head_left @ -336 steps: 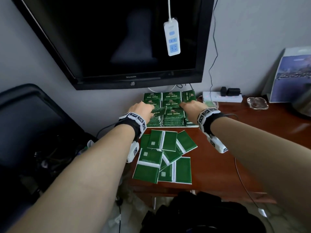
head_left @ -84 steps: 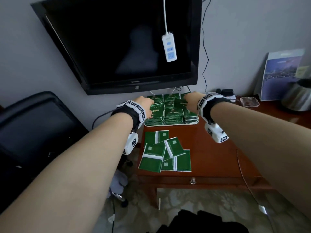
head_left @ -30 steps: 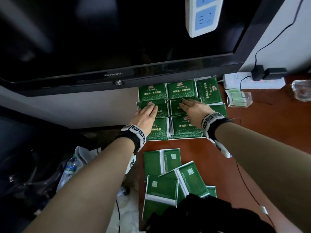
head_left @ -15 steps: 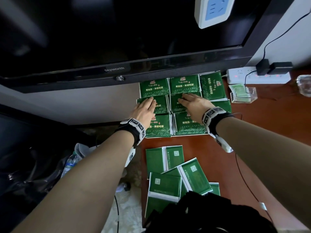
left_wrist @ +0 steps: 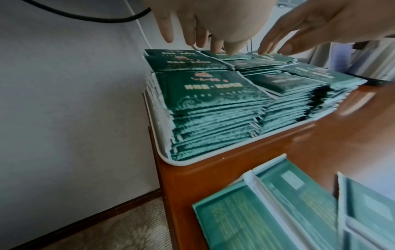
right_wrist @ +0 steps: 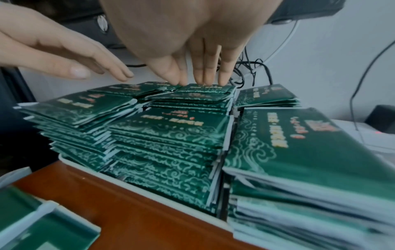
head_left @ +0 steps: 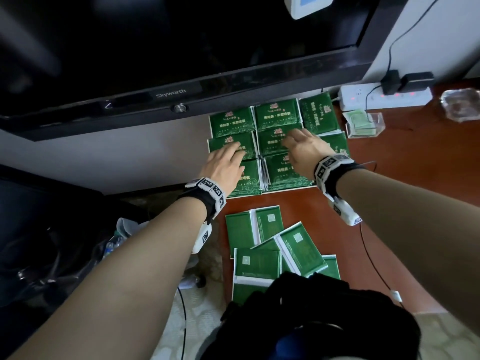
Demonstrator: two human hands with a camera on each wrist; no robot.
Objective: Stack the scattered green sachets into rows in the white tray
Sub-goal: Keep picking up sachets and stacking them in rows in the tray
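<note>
Green sachets stand in tall stacks (head_left: 283, 175) in rows inside the white tray (left_wrist: 181, 163), under the TV's lower edge. My left hand (head_left: 226, 162) lies flat over the left column, its straight fingers (left_wrist: 233, 48) touching the top of a middle stack. My right hand (head_left: 304, 149) is spread over the centre column, its fingertips (right_wrist: 203, 81) pressing a top sachet (right_wrist: 207, 88). Neither hand holds anything. Several loose sachets (head_left: 272, 245) lie face down and overlapping on the red-brown table (head_left: 415, 203) in front of the tray.
A black TV (head_left: 166, 48) overhangs the tray's far side. A white power strip (head_left: 384, 96) with plugs, a small clear holder (head_left: 363, 124) and a glass ashtray (head_left: 461, 105) sit to the right. The table's left edge drops to the floor beside the tray.
The head camera has come closer and steeper over the tray. Both hands stay flat on the stacks; the right hand's fingers have spread and slid slightly toward the far rows.
</note>
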